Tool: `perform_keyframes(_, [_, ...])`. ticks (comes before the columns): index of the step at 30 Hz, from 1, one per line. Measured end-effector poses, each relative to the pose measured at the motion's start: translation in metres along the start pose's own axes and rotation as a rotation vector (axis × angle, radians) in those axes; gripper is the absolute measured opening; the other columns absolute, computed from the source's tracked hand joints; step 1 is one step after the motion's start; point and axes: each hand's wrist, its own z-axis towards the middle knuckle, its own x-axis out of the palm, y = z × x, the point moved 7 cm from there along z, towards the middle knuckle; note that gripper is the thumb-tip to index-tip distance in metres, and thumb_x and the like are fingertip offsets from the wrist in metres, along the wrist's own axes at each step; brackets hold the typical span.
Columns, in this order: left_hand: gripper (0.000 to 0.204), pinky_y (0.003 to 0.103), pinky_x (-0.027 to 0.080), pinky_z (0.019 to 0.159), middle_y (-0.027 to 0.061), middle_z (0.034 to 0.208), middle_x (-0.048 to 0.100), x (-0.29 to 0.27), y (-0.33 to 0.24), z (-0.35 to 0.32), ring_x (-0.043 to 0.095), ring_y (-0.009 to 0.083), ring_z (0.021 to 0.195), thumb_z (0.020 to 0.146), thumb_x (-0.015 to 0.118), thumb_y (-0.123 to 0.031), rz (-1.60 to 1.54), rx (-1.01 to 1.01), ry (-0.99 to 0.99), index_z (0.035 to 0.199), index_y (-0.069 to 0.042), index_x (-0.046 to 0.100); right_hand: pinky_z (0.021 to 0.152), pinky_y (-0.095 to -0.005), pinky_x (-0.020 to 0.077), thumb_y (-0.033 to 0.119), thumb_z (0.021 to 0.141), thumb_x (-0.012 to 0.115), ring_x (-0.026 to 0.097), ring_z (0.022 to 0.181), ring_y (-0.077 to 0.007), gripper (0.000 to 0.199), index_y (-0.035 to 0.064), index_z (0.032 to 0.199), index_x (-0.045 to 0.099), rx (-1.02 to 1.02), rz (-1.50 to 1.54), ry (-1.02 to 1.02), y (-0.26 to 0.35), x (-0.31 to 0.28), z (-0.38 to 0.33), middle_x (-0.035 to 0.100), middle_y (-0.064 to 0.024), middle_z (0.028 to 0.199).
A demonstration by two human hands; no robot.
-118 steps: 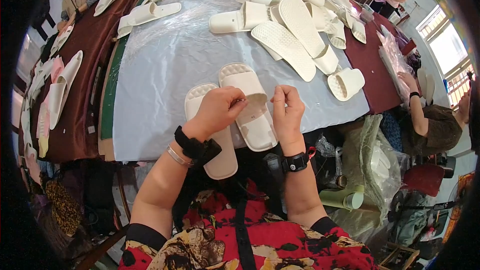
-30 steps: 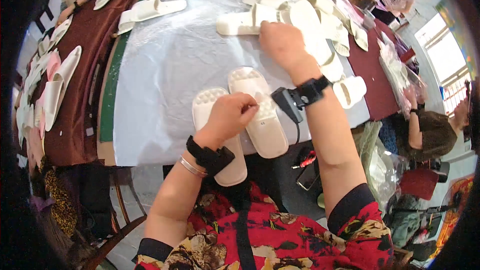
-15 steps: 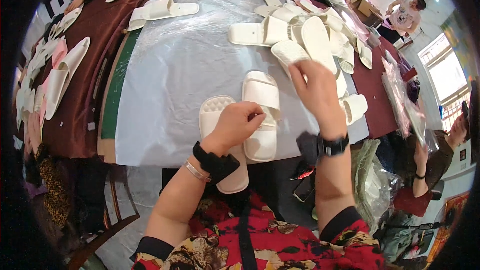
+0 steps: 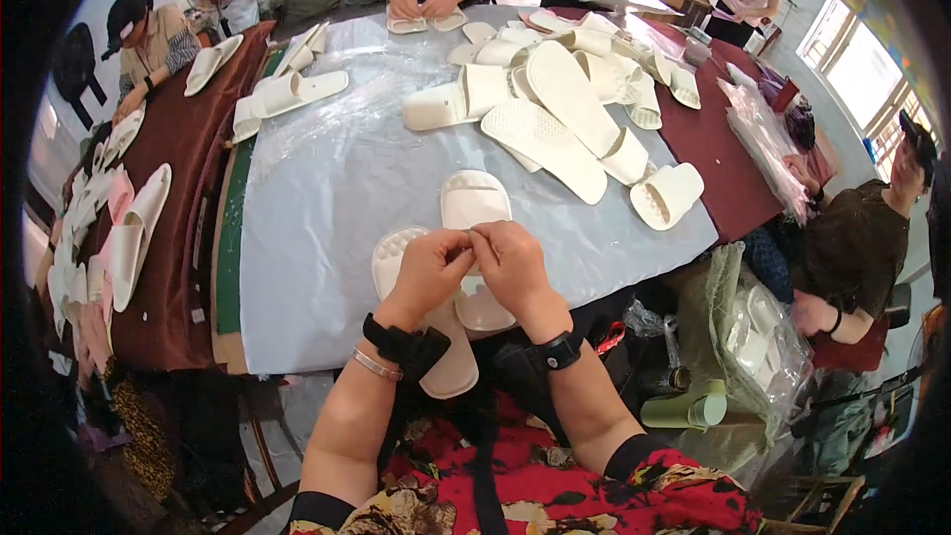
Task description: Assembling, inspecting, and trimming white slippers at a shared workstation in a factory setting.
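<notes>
My left hand (image 4: 426, 275) and my right hand (image 4: 517, 267) meet fingertip to fingertip above two cream slippers at the table's near edge. Both hands are pinched; whatever the fingers hold, if anything, is too small or hidden to make out. Under them, one slipper (image 4: 475, 194) has its wide strap toward the far side, its middle covered by my hands. Beside it on the left, the other slipper (image 4: 452, 362) lies at a slant, a bumpy sole end showing and the opposite end jutting past the table edge.
A heap of cream slippers (image 4: 555, 89) covers the far right of the grey-covered table (image 4: 317, 287). More slippers (image 4: 139, 228) lie on a brown cloth at the left. Plastic-wrapped packs (image 4: 763, 154) rest on the right. Several people work around; a green bottle (image 4: 684, 409) is below right.
My right hand has come left from beside the slipper heap to meet my left hand. My view has tilted up, so the table appears shifted and more of the room shows.
</notes>
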Motion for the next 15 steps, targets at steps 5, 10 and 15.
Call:
perform_keyframes(5, [0.016, 0.025, 0.045, 0.061, 0.0031, 0.077, 0.064, -0.001, 0.0, 0.006, 0.056, 0.0095, 0.067, 0.087, 0.059, -0.012, -0.099, -0.035, 0.089, 0.094, 0.002, 0.065, 0.069, -0.042, 0.0487, 0.011, 0.083, 0.059, 0.059, 0.079, -0.0354, 0.011, 0.0007, 0.086, 0.063, -0.022, 0.007, -0.08, 0.002, -0.006, 0.0, 0.062, -0.0158, 0.08])
perform_keyframes(10, [0.026, 0.027, 0.045, 0.063, 0.0048, 0.071, 0.062, -0.02, 0.027, 0.034, 0.055, 0.011, 0.067, 0.091, 0.054, -0.019, -0.115, -0.213, 0.184, 0.093, 0.004, 0.065, 0.068, -0.0454, 0.0486, 0.016, 0.086, 0.054, 0.06, 0.078, -0.0374, 0.016, 0.002, 0.079, 0.059, 0.168, -0.181, 0.143, -0.004, -0.004, -0.012, 0.062, -0.0186, 0.081])
perform_keyframes(15, [0.036, 0.032, 0.046, 0.064, 0.0114, 0.072, 0.063, -0.007, 0.021, 0.067, 0.058, 0.0191, 0.068, 0.095, 0.046, -0.027, 0.113, -0.116, 0.134, 0.093, 0.004, 0.064, 0.064, -0.046, 0.0503, 0.016, 0.085, 0.051, 0.062, 0.074, -0.0378, 0.017, 0.0024, 0.079, 0.059, 0.211, -0.35, 0.248, -0.02, -0.003, -0.034, 0.063, -0.0185, 0.076])
